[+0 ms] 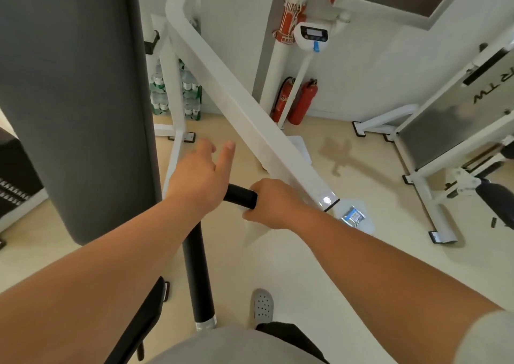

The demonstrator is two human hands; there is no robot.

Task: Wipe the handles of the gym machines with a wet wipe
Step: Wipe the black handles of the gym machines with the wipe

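Black padded bent handle bar of the white-framed gym machine is sitting mid-scene. Right hand is curling round its right end, pressing a thin white wet wipe on it, w/ a loose corner hanging below the fist. Left hand is hovering over the bar's bend, fingers straight, holding nothing; contact w/ the bar can't be told. Wiping looks underway. Next move prob. needs the grip sliding left, then down the near length, wipe kept wrapped.
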